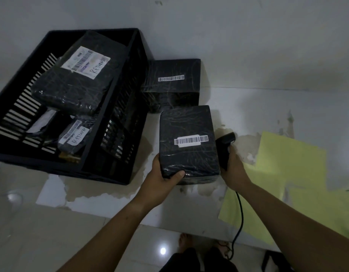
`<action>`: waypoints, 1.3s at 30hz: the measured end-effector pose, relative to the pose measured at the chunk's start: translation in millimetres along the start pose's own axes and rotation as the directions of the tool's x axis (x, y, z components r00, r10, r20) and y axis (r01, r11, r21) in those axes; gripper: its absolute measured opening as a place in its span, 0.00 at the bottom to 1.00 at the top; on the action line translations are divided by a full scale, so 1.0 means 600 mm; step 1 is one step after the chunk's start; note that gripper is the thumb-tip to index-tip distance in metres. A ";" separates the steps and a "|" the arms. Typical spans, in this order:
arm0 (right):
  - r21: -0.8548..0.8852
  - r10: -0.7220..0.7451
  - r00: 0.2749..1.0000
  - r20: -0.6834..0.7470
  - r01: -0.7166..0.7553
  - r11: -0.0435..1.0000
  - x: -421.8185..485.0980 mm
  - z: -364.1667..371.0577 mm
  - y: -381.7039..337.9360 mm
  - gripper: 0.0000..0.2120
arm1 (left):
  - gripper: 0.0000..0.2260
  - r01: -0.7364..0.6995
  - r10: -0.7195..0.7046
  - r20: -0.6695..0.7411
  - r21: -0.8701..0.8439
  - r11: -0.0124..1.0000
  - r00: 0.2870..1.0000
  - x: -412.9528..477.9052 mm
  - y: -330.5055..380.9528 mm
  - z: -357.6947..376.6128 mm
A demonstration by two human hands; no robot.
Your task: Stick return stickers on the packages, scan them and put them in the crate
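Held package: a black plastic-wrapped box (188, 144) with a white barcode label (191, 140) on top, resting on the white worn surface (248, 55), just right of the crate.
Left hand: the left hand (162, 172) grips the box's near left corner, thumb curled over the top edge, the other fingers hidden beneath; forearm reaches up from the lower left.
Right hand: the right hand (233, 169) is closed around the handle of a black barcode scanner (225, 148), held upright touching or just beside the box's right side; its head tilts toward the label.
Scanner cable: a black cord (240, 213) hangs from under the right hand toward the floor.
Second package: another black box (172, 83) with a barcode strip, behind the held one, beside the crate.
Crate: a dark slatted crate (126, 107) at left, holding wrapped parcels; two labels read "RETURN" (86, 62).
Yellow sheet: pale yellow paper (291, 173) lies to the right of the hands.
Below: bare feet on glossy floor tiles (51, 232).
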State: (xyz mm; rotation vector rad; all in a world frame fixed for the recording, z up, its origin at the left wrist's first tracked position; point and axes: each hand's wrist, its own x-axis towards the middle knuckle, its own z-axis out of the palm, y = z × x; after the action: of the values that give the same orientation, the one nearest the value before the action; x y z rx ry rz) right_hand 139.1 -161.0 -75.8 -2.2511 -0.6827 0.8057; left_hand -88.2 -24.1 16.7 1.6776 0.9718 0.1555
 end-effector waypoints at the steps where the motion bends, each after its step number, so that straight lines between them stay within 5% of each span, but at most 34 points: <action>1: 0.012 -0.022 1.000 0.005 0.022 1.000 0.002 -0.001 0.008 0.41 | 0.37 0.002 -0.002 0.007 -0.001 1.000 1.000 -0.002 0.001 -0.001; 6: 0.057 -0.079 0.995 0.068 0.076 0.996 0.056 0.022 0.117 0.45 | 0.36 -0.008 0.008 -0.017 0.039 0.999 1.000 -0.010 0.014 -0.001; 10: 0.031 -0.082 0.995 0.061 0.080 0.996 -0.033 -0.043 0.017 0.43 | 0.31 -0.042 0.046 -0.070 0.058 0.997 0.996 -0.023 0.042 0.011; 15: 0.015 -0.053 0.998 0.043 0.052 0.999 -0.139 -0.071 0.031 0.39 | 0.36 -0.250 0.307 -0.120 0.343 0.905 0.944 -0.047 0.066 0.035; 18: 0.054 -0.045 0.997 0.069 0.042 0.998 -0.214 -0.090 0.077 0.36 | 0.33 -0.429 0.480 0.027 0.492 0.757 0.877 -0.056 0.073 0.084; 24: 0.128 0.124 0.992 -0.032 -0.119 0.985 -0.334 -0.143 0.195 0.28 | 0.25 -0.689 0.497 0.477 0.481 0.542 0.725 -0.056 0.072 0.256; 28: 0.168 0.236 0.956 -0.174 -0.208 0.964 -0.377 -0.179 0.270 0.24 | 0.24 -0.797 0.388 0.703 0.457 0.396 0.596 -0.040 0.056 0.367; 33: 0.248 0.380 0.836 -0.396 -0.302 0.921 -0.389 -0.237 0.333 0.20 | 0.29 -0.745 0.015 0.814 0.524 0.412 0.581 -0.020 0.054 0.449; 39: 0.252 0.467 0.736 -0.490 -0.392 0.884 -0.356 -0.291 0.386 0.23 | 0.37 -0.745 -0.197 0.796 0.606 0.280 0.573 0.000 0.043 0.483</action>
State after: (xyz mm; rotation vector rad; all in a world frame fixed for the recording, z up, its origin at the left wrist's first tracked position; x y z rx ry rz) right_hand 173.0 -519.3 -58.1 -2.3780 0.1727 0.3522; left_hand 86.9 -241.5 -64.7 2.6455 -0.1676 -1.0746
